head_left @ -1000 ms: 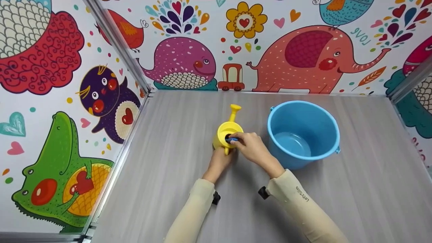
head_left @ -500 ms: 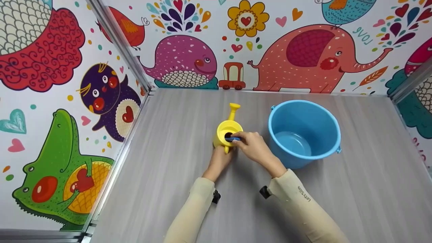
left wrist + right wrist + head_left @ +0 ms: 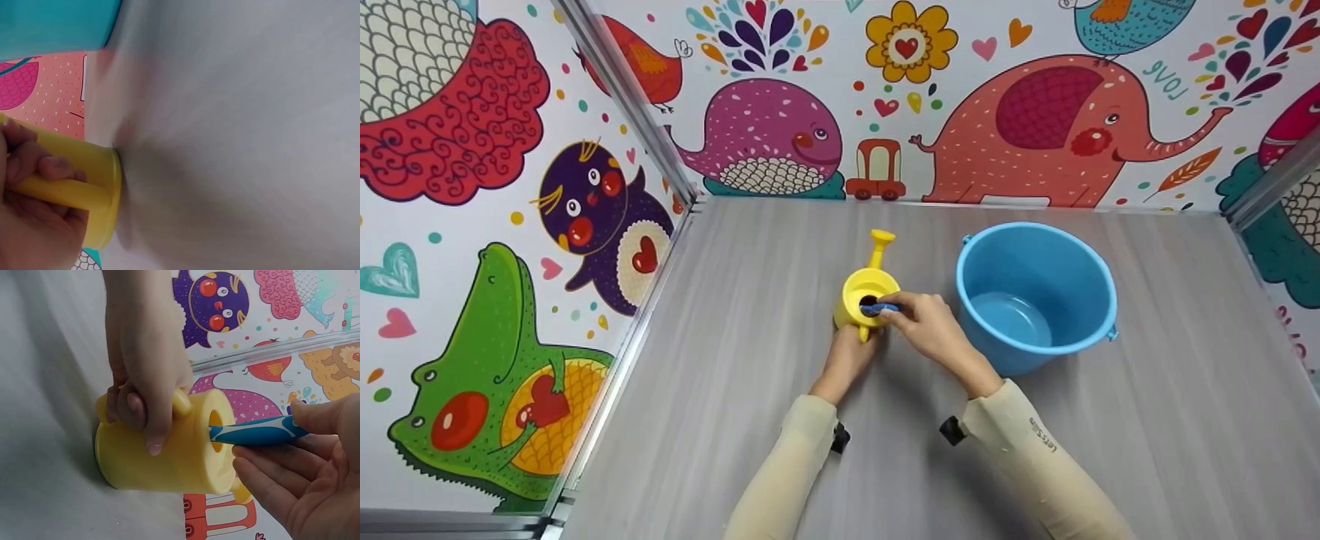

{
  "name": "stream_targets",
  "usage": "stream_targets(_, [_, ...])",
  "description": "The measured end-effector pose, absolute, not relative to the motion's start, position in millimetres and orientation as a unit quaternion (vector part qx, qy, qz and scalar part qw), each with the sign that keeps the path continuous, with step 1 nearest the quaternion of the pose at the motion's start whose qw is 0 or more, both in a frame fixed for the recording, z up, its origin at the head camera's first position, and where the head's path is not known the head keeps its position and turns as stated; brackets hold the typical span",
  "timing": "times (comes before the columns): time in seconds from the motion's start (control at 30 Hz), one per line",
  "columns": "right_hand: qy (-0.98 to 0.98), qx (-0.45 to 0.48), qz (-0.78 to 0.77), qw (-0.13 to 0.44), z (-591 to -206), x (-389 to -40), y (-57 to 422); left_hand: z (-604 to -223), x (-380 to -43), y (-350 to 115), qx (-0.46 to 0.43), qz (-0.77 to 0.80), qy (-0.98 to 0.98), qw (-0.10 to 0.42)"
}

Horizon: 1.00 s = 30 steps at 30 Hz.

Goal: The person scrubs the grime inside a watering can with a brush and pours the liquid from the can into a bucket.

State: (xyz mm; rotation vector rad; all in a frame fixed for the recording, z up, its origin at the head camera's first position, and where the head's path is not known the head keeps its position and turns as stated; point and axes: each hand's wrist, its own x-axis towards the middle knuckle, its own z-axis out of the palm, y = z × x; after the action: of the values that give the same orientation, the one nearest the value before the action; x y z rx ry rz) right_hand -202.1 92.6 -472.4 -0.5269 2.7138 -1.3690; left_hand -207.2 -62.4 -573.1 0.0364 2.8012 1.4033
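A yellow toy watering can (image 3: 849,309) stands upright on the table, its spout pointing toward the back wall. My left hand (image 3: 849,358) grips the can's handle, fingers curled round it in the left wrist view. Between the thumb and fingers of my right hand (image 3: 931,330) is a blue-and-white handle, apparently a toothbrush (image 3: 256,432). The narrow end of this toothbrush reaches into the round opening on top of the can; what lies inside is hidden.
A large light-blue bucket (image 3: 1020,363) stands on the grey table (image 3: 750,315), just right of my right hand. Nothing shows inside it. Cartoon-printed panels (image 3: 780,135) wall off the back and left, with metal framing (image 3: 622,97) at the corner.
My right hand has shifted slightly right, and a little more of the toothbrush shows above the opening. My left hand and the watering can keep their place.
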Motion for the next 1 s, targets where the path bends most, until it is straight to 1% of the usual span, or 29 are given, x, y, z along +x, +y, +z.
stream_targets(0.17, [0.872,-0.159,-0.462,0.022,-465.9,-200.0,94.7,-573.2,-207.4,-62.9,0.01,0.445,0.896,0.005])
stream_targets(0.4, [0.864,-0.153,-0.479,-0.021,-462.3,-197.9,99.0,-574.3,-206.5,-63.6,0.003,0.468,0.883,0.026])
stream_targets(0.5, [0.866,-0.153,-0.476,-0.029,-462.7,-197.6,100.4,-574.1,-205.4,-62.6,0.008,0.464,0.885,0.023])
stream_targets(0.77, [0.864,-0.152,-0.48,-0.03,-463.4,-198.4,100.4,-574.1,-204.6,-62.9,0.004,0.463,0.886,0.03])
stream_targets(1.0, [0.862,-0.151,-0.484,-0.027,-464.0,-198.8,100.8,-575.2,-203.9,-63.3,0.005,0.464,0.886,0.026])
